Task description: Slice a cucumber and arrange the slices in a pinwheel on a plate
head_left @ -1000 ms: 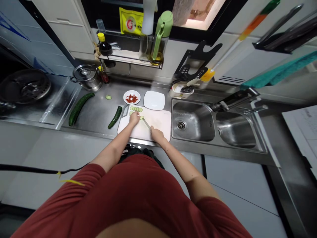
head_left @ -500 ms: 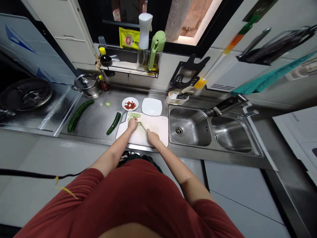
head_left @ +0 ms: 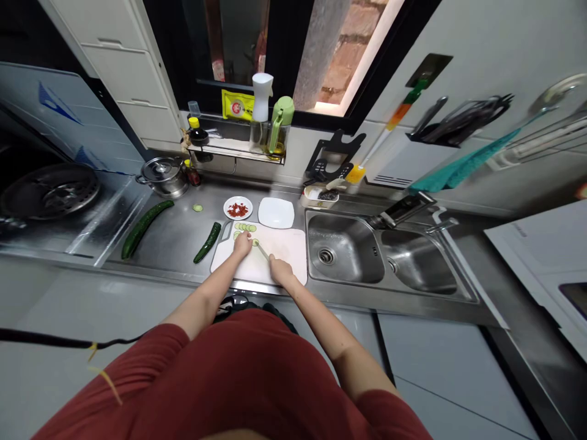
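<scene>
White cutting board (head_left: 285, 244) on steel desk (head_left: 183, 237), right hand (head_left: 280, 271), fingers clamped on knife (head_left: 263, 250), left hand (head_left: 243, 245) beside cucumber slices (head_left: 248, 228), fingers' grip unclear

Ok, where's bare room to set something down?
Steel counter between the long cucumber and shorter cucumber, nearer than the cucumber piece; the square white plate; the cutting board beyond the right hand. Crowded: the board's left half, with cucumber slices and left hand.

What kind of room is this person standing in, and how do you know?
It looks like a kitchen. There's a double metal sink, a lidded pot on the counter, and a white cutting board with cucumber slices on it.
</scene>
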`<state>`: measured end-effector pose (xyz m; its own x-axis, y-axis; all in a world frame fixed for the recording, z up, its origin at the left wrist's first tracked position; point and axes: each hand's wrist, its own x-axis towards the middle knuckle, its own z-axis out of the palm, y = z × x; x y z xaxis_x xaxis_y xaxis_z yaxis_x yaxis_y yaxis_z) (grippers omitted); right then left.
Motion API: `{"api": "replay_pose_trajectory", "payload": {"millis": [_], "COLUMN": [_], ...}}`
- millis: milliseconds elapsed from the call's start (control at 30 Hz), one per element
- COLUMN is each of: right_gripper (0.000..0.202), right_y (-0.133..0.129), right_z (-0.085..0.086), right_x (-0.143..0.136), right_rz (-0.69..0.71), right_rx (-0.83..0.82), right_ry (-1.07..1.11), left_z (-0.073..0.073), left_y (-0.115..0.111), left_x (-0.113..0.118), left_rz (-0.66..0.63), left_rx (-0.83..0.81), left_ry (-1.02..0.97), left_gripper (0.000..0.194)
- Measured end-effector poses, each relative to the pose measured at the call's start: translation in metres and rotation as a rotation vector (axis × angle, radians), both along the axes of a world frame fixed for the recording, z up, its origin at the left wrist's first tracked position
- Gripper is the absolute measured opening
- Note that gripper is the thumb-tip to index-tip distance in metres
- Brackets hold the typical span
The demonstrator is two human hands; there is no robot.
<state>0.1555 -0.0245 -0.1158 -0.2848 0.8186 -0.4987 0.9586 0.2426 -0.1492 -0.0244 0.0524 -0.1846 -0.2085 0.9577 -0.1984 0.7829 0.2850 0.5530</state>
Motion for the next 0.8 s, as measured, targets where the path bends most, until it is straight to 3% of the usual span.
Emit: {"api": "replay_pose_trajectory", "payload": {"millis": [333,600,800], "right_gripper": [0.036,0.032,0.030], "right_y": [-0.010,-0.019,-0.025], "right_z": [-0.006,0.000,0.000], "right_x": [0.013,0.031,0.047], "right_rz": [0.003,-0.042,-0.190], "right_rx": [0.010,0.004,0.043], "right_ry": [-0.001,0.006,0.039], "left_z": [0.005,0.014,0.009], "left_y": [-0.021,-0.014,-0.019], "left_x": [0.007,0.009,0.005], "left_rz": [-0.108,-0.035,0.092], "left_rx": [0.080,0.035,0.056], "left_ry": [0.038,-0.012,-0.124], "left_gripper": [0.021,0.014,0.011]}}
